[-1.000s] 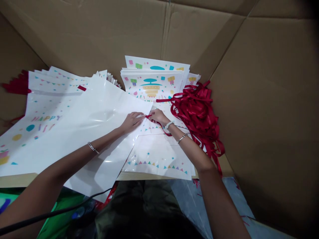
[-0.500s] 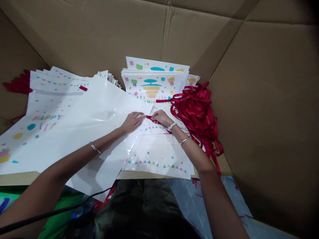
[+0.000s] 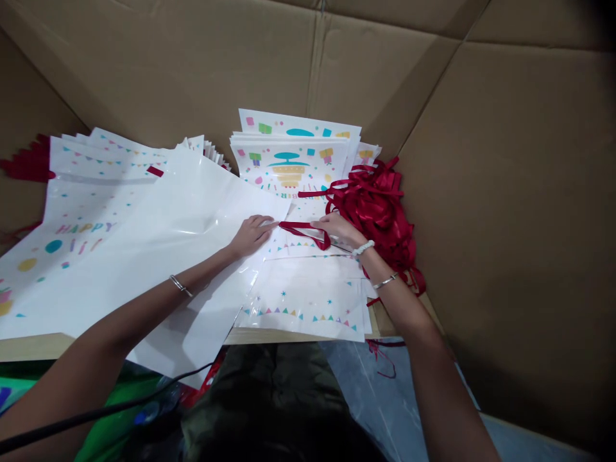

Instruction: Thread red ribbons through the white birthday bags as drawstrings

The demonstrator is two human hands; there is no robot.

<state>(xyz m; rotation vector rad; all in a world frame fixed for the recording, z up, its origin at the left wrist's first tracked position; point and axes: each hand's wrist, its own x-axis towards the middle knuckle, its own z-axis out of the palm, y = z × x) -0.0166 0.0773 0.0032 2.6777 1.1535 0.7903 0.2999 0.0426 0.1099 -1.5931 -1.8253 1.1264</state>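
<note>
My left hand [image 3: 253, 235] lies on a large white glossy sheet [image 3: 192, 256], fingers stretched out, its fingertips at the sheet's right corner against the end of a red ribbon [image 3: 294, 225]. From there the ribbon runs rightward to my right hand [image 3: 339, 230], whose thumb and fingers are closed on it. A loop of the ribbon hangs below, over the printed sheets. Whether the ribbon passes through the corner or lies on it, I cannot tell. Beneath are white sheets [image 3: 308, 295] with coloured bunting prints.
A tangled heap of red ribbons [image 3: 375, 205] lies beside my right hand. Several printed birthday sheets [image 3: 289, 160] stand against the cardboard wall [image 3: 231, 64]. More printed sheets [image 3: 86, 199] with red ribbon are at the left. A black cable [image 3: 120, 405] crosses below the table edge [image 3: 298, 335].
My right hand has moved right, drawing the ribbon out so a longer stretch and a loop show. My left hand has stayed at the corner.
</note>
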